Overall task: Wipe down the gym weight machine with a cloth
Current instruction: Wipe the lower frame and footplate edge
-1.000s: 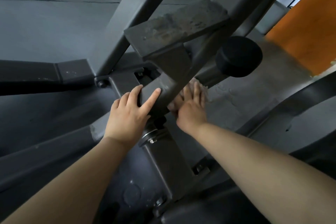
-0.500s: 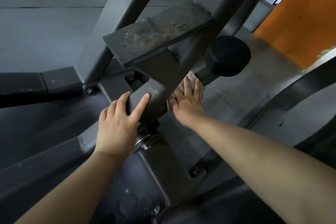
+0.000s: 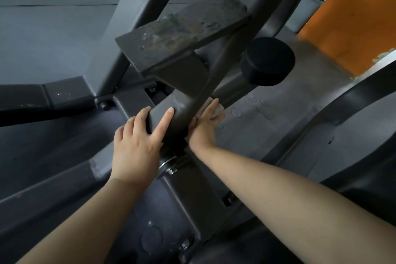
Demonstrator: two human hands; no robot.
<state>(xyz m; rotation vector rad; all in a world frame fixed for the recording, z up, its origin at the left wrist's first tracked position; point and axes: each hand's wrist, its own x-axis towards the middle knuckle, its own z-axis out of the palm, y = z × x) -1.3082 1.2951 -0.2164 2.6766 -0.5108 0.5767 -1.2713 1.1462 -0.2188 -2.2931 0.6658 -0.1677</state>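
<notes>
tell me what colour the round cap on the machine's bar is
Black, a matte round cap, clearest in the head view, above the right hand.

Gym floor, indoors. Evidence: heavy dark grey steel frame of a weight machine (image 3: 192, 83), bolted joints at its base, a worn, scuffed flat metal plate (image 3: 182, 28) on top, and a round black rubber end cap (image 3: 267, 61) on a bar. Dark rubber floor matting (image 3: 278, 118) with embossed marks runs underneath. Orange wall panel (image 3: 351, 17) at upper right; more equipment beyond it, too blurred to identify.
</notes>
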